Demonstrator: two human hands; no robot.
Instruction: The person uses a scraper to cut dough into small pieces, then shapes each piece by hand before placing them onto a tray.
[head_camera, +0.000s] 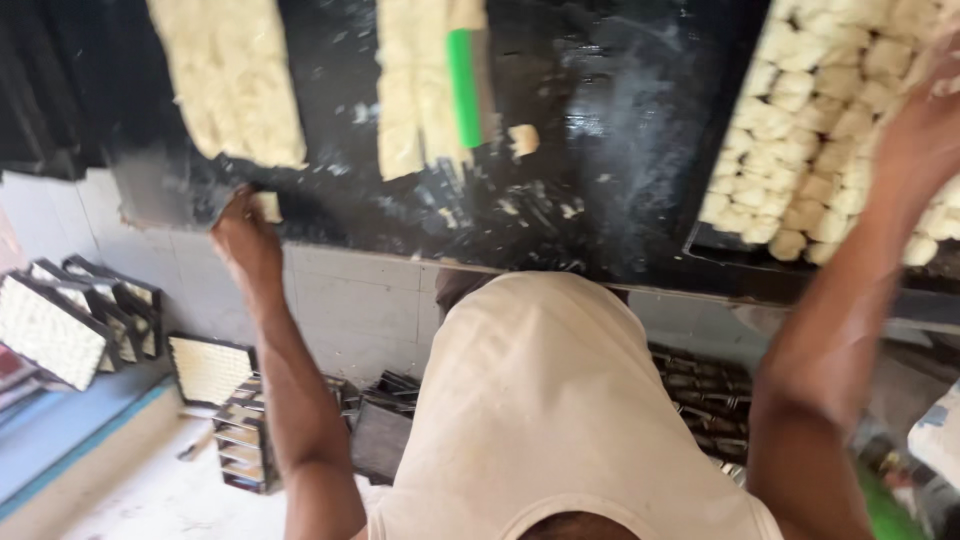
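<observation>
My left hand (245, 238) rests at the near edge of the black worktop (620, 150), its fingers closed on a small pale dough piece (267, 206). My right hand (925, 130) is blurred, raised over a dark tray (720, 243) packed with several pale dough balls (810, 120); whether it holds anything cannot be told. Two long slabs of pale dough (232, 75) (410, 85) lie on the worktop farther out. A green-handled scraper (466, 85) lies on the second slab. A small loose dough bit (522, 140) sits next to it.
Below the worktop is a grey tiled wall (350, 300). On the floor stand stacked dark trays and racks (245, 435), some filled with small pale pieces (50, 330). More dark racks (705, 395) lie at the right. My beige shirt (550, 420) fills the lower middle.
</observation>
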